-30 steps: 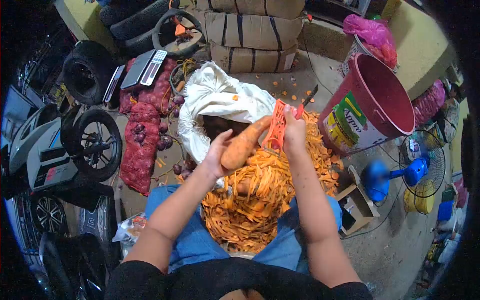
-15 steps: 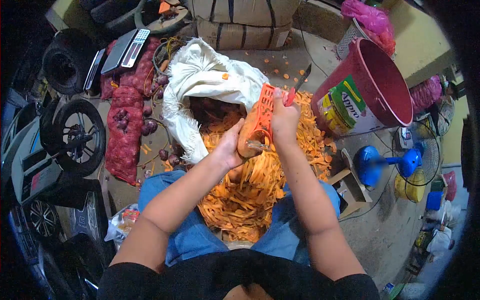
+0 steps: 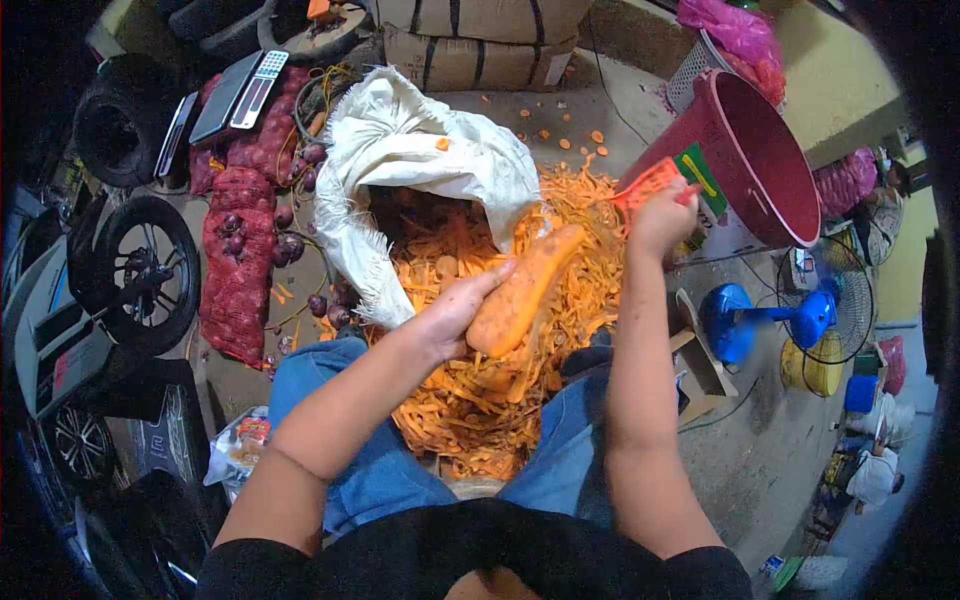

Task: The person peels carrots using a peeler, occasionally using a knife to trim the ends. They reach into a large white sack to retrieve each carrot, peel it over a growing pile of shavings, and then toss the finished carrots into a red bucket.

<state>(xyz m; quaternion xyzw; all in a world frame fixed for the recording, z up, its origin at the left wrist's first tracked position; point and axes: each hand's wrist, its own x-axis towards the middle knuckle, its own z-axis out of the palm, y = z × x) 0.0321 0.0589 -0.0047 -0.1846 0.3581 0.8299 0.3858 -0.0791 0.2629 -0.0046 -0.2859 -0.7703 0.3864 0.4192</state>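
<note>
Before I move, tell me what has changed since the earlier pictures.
The right hand has swung the red peeler off the carrot and out to the right, toward the red bucket. Nothing was let go: the left hand still holds the carrot, and the white sack stays put.

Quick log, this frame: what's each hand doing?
Left hand: holding the carrot.
Right hand: closed around the red peeler, away from the carrot.
</note>
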